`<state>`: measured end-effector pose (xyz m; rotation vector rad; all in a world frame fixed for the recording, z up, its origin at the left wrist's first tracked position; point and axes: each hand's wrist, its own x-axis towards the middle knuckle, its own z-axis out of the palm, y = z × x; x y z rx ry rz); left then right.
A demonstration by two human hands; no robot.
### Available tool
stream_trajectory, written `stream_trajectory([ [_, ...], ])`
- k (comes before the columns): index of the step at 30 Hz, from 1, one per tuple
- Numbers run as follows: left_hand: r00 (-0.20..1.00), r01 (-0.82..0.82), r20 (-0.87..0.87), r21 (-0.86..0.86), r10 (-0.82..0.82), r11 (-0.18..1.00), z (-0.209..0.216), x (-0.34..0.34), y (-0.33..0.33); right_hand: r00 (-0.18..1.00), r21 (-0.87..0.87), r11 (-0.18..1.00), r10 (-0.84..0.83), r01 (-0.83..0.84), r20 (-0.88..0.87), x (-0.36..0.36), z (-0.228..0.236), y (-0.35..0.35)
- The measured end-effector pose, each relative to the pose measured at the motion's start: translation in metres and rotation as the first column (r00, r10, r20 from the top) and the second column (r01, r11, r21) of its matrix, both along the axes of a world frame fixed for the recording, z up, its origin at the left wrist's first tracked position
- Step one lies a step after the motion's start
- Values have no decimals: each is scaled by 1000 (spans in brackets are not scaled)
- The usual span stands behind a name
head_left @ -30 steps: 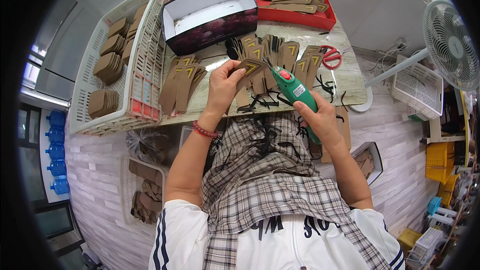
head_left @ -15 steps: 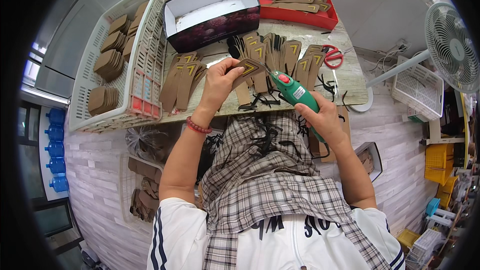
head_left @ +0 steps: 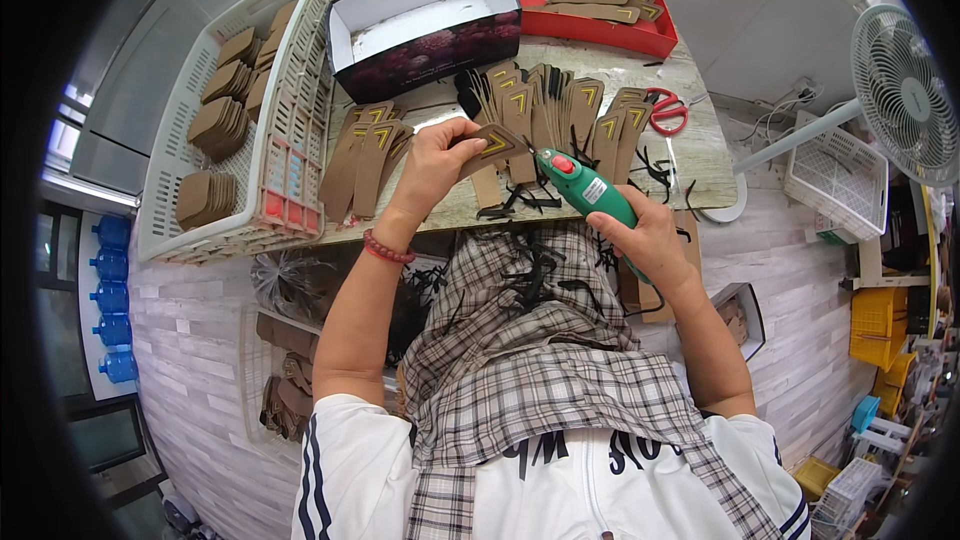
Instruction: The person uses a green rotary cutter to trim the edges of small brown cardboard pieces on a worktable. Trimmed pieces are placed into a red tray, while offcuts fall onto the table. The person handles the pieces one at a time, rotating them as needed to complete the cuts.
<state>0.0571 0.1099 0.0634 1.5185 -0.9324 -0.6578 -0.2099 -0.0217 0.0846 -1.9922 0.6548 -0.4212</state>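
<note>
Pinched between the thumb and fingers of my left hand [head_left: 440,162] is a brown tab [head_left: 494,143] with a yellow chevron near its end. My right hand [head_left: 650,235] is wrapped round a green corded hand tool [head_left: 597,196] with a red button; its thin dark tip lies at the tab's right-hand end. Whether tip and tab touch I cannot tell. Just beyond, bundles of similar brown tabs [head_left: 553,105] lie on the worktable [head_left: 690,70]. Black strip scraps [head_left: 530,202] are scattered near the table's front edge and over the plaid apron [head_left: 540,330] on my lap.
A white plastic crate [head_left: 288,155] with stacks of brown pieces stands at the left. Behind are a dark floral box [head_left: 440,52] and a red tray [head_left: 600,28] of tabs. Red-handled scissors [head_left: 668,112] lie at the right. A fan [head_left: 905,95] stands beyond the table.
The tool in my right hand has shifted slightly left and down. My left hand and the tab have moved a little to the left.
</note>
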Motion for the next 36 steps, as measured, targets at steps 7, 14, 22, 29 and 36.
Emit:
stream_trajectory([
  [7,998,-1,64,113,-6,994,-2,-3,5,1000,-23,999,25,-25,-4,4,-1,4],
  [14,1000,-19,-8,53,19,998,0,10,20,999,-36,998,47,-47,-14,9,-11,6],
  [22,1000,-13,-18,63,14,998,-2,11,26,998,-10,998,62,-63,-27,13,-9,11],
  [29,996,-40,-74,33,43,999,0,7,25,996,-25,997,67,-69,-55,13,-8,10],
  [36,992,-17,-126,16,19,1000,-6,10,26,995,-5,997,81,-81,-58,15,-6,11],
])
